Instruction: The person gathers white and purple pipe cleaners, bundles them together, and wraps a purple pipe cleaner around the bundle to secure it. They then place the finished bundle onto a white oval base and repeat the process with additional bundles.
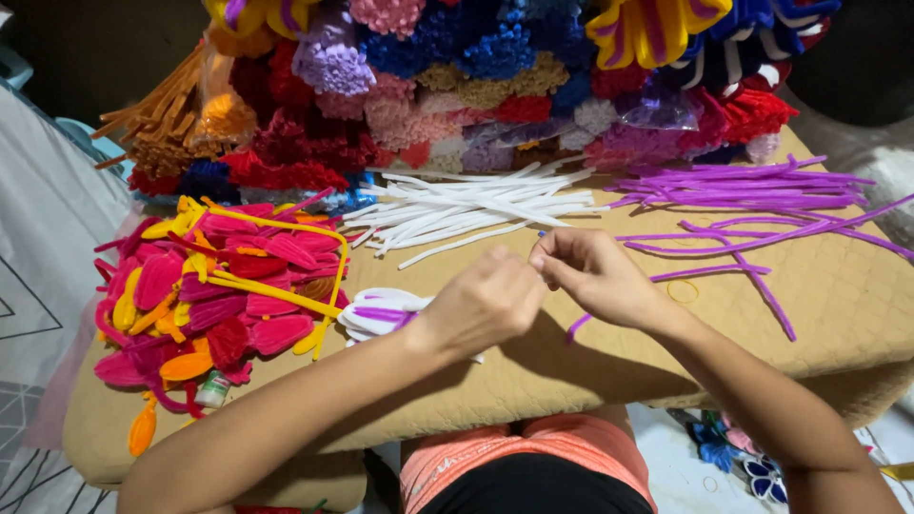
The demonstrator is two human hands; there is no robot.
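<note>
My left hand [486, 300] and my right hand [592, 274] meet above a tan quilted cushion [590, 371] on my lap. Both pinch a purple pipe cleaner [577, 326] whose lower end hangs below my right palm; a small blue tip shows above the fingers. Just left of my left hand lies a white and purple petal piece [376, 312]. White pipe cleaners [466, 207] lie beyond my hands, purple pipe cleaners [752, 205] to the right.
A heap of pink, red and yellow petal shapes [214, 286] covers the cushion's left side, with a small glue bottle [214, 388] at its near edge. Bundles of many-coloured pipe cleaners [457, 86] are stacked at the back. Blue flower pieces [738, 457] lie on the floor.
</note>
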